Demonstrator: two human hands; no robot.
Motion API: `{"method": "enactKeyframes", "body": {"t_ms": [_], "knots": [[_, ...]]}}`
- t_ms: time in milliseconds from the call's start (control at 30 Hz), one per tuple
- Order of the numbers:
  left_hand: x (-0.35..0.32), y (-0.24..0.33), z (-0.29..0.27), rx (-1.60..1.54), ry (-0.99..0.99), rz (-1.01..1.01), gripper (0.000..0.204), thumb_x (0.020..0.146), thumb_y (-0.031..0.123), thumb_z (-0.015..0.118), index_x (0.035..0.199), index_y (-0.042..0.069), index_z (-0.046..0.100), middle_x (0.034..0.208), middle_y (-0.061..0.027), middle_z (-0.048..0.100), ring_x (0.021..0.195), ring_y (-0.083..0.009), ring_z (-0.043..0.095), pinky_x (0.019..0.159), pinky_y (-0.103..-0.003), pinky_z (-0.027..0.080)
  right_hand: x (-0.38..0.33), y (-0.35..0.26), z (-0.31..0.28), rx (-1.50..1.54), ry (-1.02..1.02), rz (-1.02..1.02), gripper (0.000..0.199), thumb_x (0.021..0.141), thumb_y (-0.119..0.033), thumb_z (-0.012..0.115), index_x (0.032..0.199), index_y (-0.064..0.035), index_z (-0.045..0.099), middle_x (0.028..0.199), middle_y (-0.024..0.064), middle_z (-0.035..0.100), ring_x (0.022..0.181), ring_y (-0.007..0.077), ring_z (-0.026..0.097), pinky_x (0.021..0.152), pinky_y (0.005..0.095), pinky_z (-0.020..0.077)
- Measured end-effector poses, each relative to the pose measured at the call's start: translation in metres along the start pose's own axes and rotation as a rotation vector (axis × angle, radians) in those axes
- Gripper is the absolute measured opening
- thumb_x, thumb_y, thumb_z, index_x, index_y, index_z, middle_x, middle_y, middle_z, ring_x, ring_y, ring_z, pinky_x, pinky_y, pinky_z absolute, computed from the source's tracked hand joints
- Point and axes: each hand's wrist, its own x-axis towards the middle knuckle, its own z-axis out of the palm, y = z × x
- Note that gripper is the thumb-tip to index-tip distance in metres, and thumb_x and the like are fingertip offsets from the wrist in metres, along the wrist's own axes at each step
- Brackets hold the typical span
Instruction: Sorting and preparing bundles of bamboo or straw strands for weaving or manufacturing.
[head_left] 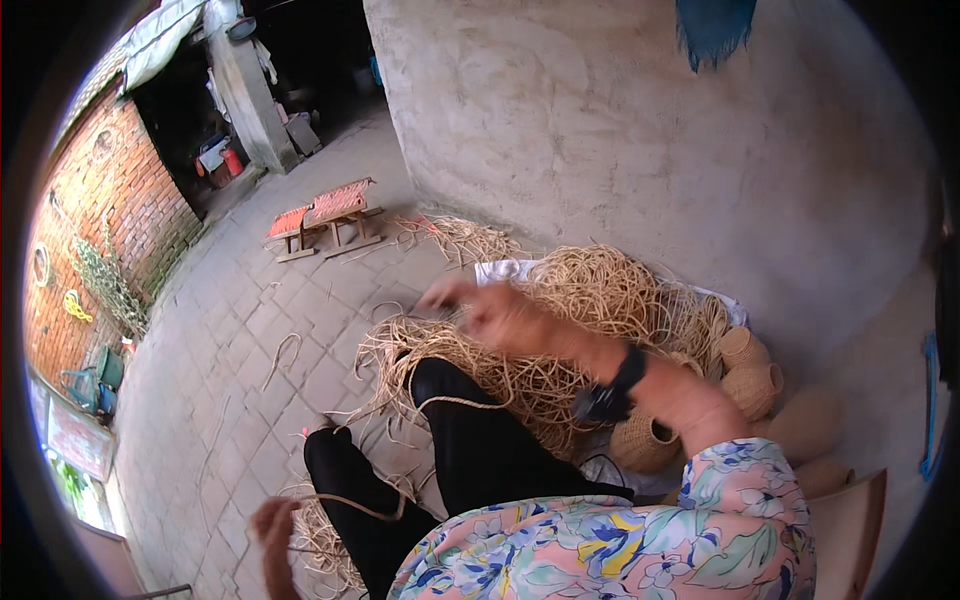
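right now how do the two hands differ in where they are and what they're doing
The right hand is stretched out over the big tangled fibre pile and motion-blurred; the left hand is low beside the knee, sharper, pinching a single strand. A black watch sits only on the right wrist. Both are bare.

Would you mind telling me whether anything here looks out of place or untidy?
Loose rattan strands lie strewn over the paving, away from the main rattan heap by the wall. One strand runs from the heap over the person's legs to the left hand.

tangled pale rattan strands point(590, 300), heaped on ground
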Motion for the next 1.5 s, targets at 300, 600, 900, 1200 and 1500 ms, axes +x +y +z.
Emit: {"method": "enactKeyframes", "body": {"t_ms": [300,600,900,1200,1500], "knots": [[-0.04,0.081,0.075,0.019,-0.255,0.225,0.022,0.086,0.018,0.059,0.086,-0.002,0.067,0.057,0.0029,0.047,0.054,-0.0042,0.04,0.048,-0.022,0.027,-0.019,-0.032,0.137,0.719,-0.505,0.09,0.042,0.078,-0.005,0.064,0.117,-0.0086,0.051,0.075,0.0006,0.05,0.07,0.0103,0.051,0.067,0.0272,0.0452],[-0.011,0.05,0.035,0.087,-0.153,0.117,0.027,0.085,0.024,0.061,0.082,-0.002,0.067,0.062,0.0022,0.049,0.059,-0.0057,0.043,0.052,-0.024,0.031,-0.015,0.065,-0.072,-0.418,0.32,0.183,0.035,0.079,-0.004,0.059,0.113,-0.0097,0.055,0.084,0.0146,0.065,0.07,0.0172,0.063,0.062,0.031,0.0491],[0.002,0.044,0.059,-0.218,0.09,0.082,0.019,0.086,0.019,0.062,0.085,0.0,0.065,0.07,0.0048,0.054,0.063,-0.0035,0.044,0.055,-0.02,0.032,-0.043,0.004,-0.003,0.509,-0.304,0.391,0.046,0.079,-0.028,0.065,0.112,0.0004,0.052,0.103,0.0134,0.061,0.093,0.0191,0.061,0.085,0.0327,0.0503],[-0.02,0.057,0.093,-0.224,-0.108,0.117,0.018,0.087,0.023,0.063,0.086,0.005,0.066,0.06,0.0098,0.043,0.052,-0.0007,0.034,0.046,-0.019,0.022,-0.05,0.005,0.139,1.131,-0.486,0.439,0.044,0.096,-0.042,0.044,0.114,-0.0023,0.05,0.102,0.0098,0.06,0.088,0.0135,0.057,0.079,0.0266,0.0468],[-0.011,-0.001,0.093,0.038,-0.247,0.205,0.024,0.089,0.023,0.062,0.091,0.0,0.066,0.067,0.0022,0.056,0.062,-0.0056,0.047,0.055,-0.023,0.04,-0.078,0.045,0.135,1.25,-0.236,0.587,0.032,0.096,-0.037,0.047,0.102,-0.0065,0.051,0.08,0.0048,0.059,0.059,0.0059,0.043,0.054,0.0203,0.0373]]}}
